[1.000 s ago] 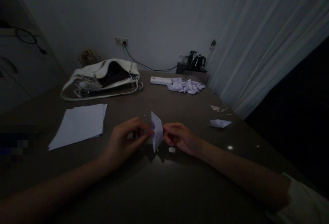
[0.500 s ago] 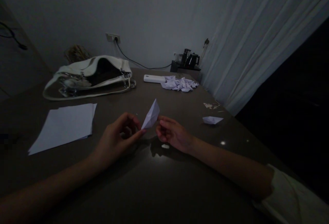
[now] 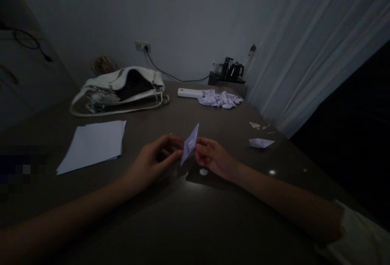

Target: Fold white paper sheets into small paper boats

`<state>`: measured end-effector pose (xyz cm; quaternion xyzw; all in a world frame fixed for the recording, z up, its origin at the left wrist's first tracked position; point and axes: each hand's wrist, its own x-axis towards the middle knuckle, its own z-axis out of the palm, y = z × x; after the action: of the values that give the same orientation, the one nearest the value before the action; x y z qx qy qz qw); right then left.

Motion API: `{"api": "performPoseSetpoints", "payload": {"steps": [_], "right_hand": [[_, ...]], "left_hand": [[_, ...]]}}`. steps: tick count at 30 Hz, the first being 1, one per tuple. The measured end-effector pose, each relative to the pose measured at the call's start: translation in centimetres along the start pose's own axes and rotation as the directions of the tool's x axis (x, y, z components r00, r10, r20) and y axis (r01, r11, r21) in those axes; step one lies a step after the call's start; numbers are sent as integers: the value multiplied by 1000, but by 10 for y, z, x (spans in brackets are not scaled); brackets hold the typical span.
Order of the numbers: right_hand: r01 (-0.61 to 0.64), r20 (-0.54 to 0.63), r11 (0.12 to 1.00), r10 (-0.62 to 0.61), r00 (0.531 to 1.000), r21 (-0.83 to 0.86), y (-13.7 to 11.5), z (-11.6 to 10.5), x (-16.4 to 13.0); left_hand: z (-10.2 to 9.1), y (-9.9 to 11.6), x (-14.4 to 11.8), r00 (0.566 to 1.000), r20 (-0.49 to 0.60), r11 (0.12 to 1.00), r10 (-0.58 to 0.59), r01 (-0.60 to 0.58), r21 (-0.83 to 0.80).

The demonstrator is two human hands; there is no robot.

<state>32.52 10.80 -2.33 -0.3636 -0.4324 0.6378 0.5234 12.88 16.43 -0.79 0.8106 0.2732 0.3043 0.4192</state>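
Note:
A small folded white paper piece (image 3: pixel 190 143) stands tilted between my two hands, just above the dark table (image 3: pixel 189 216). My left hand (image 3: pixel 152 161) pinches its left side with thumb and fingertips. My right hand (image 3: pixel 213 157) pinches its right side. A tiny white scrap (image 3: pixel 203 171) lies on the table under my right hand. A stack of plain white sheets (image 3: pixel 94 143) lies to the left of my left hand.
A finished folded paper piece (image 3: pixel 261 143) lies at the right near the table edge. A heap of folded paper pieces (image 3: pixel 221 99) and a white phone (image 3: pixel 190 93) sit at the back. A white handbag (image 3: pixel 122 90) lies at the back left. A curtain (image 3: pixel 304 54) hangs on the right.
The paper piece went from my left fingers alone, tilted up, to being pinched by both hands and lower. My right hand closed back onto it.

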Motion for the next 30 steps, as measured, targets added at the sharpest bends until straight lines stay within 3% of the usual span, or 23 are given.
{"api": "performPoseSetpoints", "payload": {"steps": [4, 7, 25, 30], "right_hand": [[28, 65, 978, -15, 998, -206, 2, 6, -5], [1, 66, 944, 22, 998, -329, 1, 10, -8], [-36, 95, 897, 87, 992, -440, 0, 9, -10], [-105, 10, 889, 122, 992, -445, -4, 15, -13]], "left_hand": [[-1, 1, 0, 978, 207, 1000, -8, 14, -26], [-1, 2, -1, 960, 278, 999, 48, -45, -19], [-3, -2, -3, 952, 299, 970, 62, 13, -244], [-3, -3, -2, 952, 296, 966, 79, 1, -260]]}}
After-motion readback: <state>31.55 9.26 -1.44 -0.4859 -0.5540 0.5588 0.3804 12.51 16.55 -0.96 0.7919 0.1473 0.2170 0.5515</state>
